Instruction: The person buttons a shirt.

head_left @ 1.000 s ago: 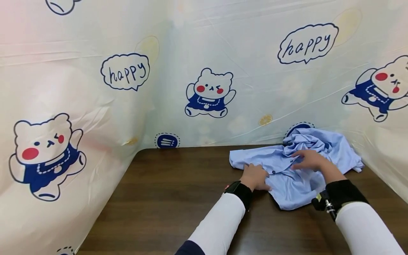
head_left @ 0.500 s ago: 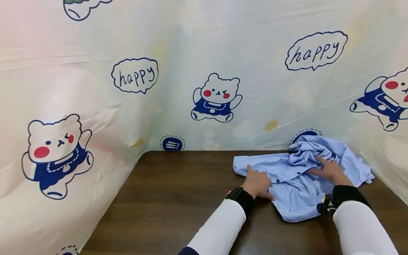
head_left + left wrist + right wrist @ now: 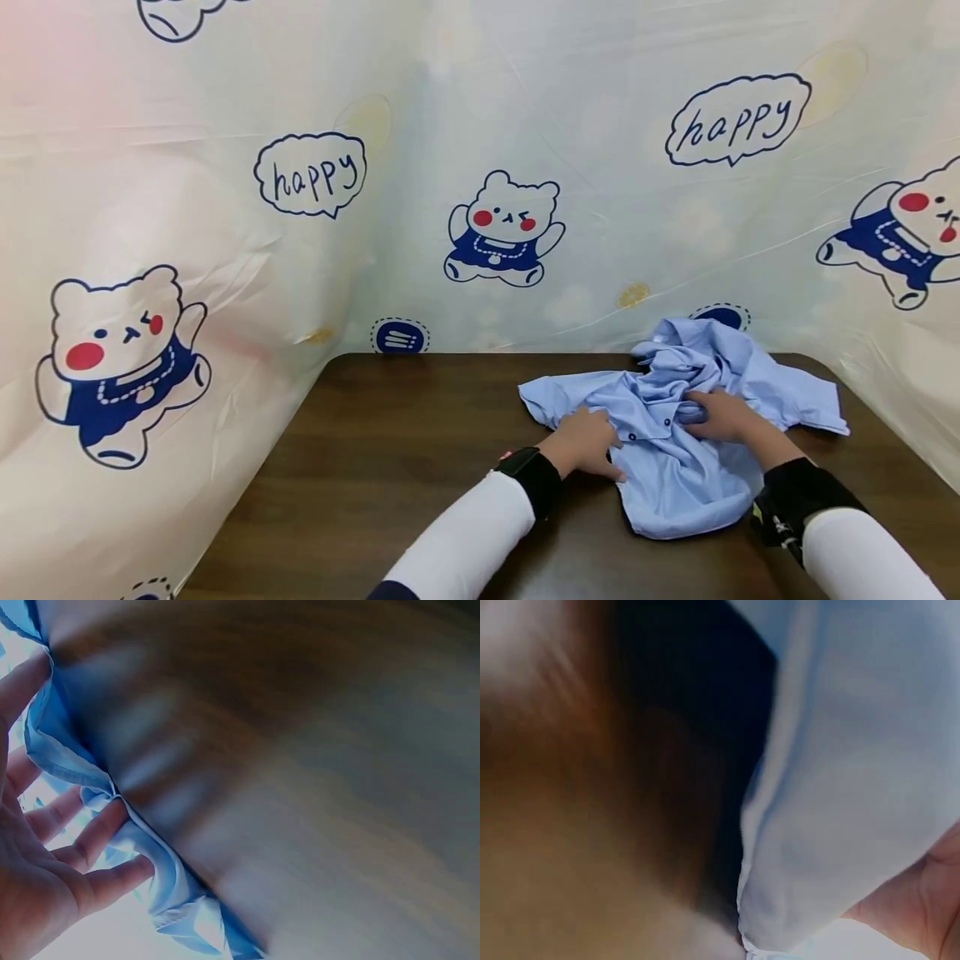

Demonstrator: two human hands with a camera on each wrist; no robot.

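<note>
A light blue button-up shirt [image 3: 678,483] lies crumpled on the right side of the brown table, with dark buttons down its middle. At its left part, my left hand [image 3: 583,442] has its fingers spread over the near edge of the cloth. The left wrist view shows those fingers of the left hand [image 3: 45,855] apart, their tips right at the hem of the shirt [image 3: 169,889]. My right hand [image 3: 722,417] rests on the bunched middle, thumb and forefinger apart among the folds. Only part of the right palm [image 3: 911,904] shows beside the shirt [image 3: 855,780] in the right wrist view.
The dark wooden table [image 3: 390,467] extends left and nearer from the shirt. Behind and along both sides hangs a pale curtain [image 3: 405,208] printed with bears and "happy" bubbles. Black bands [image 3: 532,475] circle both wrists over white sleeves.
The shirt has shifted left and a little nearer, its folds bunching more in the middle. My right hand came down onto the cloth, then moved left with it; my left hand also moved slightly left.
</note>
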